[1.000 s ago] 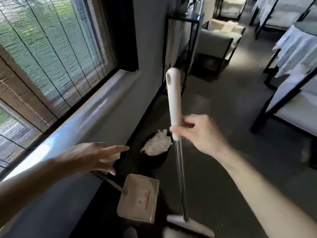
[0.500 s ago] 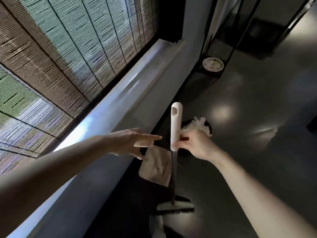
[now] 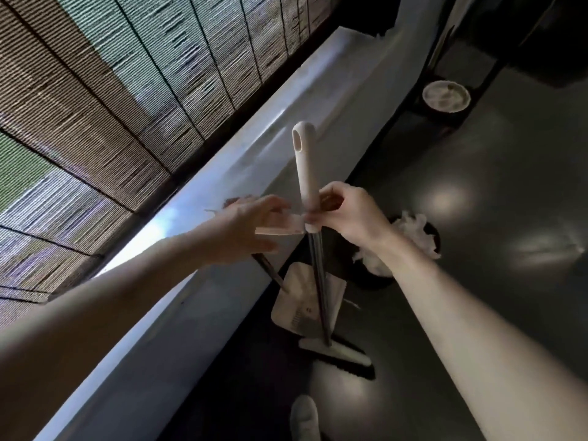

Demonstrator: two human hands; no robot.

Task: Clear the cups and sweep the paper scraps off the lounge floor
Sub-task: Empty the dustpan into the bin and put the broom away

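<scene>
A broom stands upright by the window wall, with its white grip (image 3: pixel 304 160) up and its brush head (image 3: pixel 337 353) on the dark floor. My right hand (image 3: pixel 348 214) grips the lower end of that white grip. A beige dustpan (image 3: pixel 302 302) leans just behind the broom's metal pole, and its slanted handle ends in a beige grip (image 3: pixel 280 226). My left hand (image 3: pixel 241 227) is at that grip with straight fingers above it and the thumb below, not closed round it. A black bin (image 3: pixel 375 278) holds white paper scraps (image 3: pixel 413 233).
A long pale window ledge (image 3: pixel 222 173) runs along the left under woven blinds (image 3: pixel 127 90). A round dark container with a pale inside (image 3: pixel 446 96) stands further back beside black furniture legs. My white shoe (image 3: pixel 304 415) is at the bottom edge.
My left hand has moved right, from the open air beside the ledge to the dustpan handle's grip. The right hand has kept hold of the broom. The view has tilted further down.
</scene>
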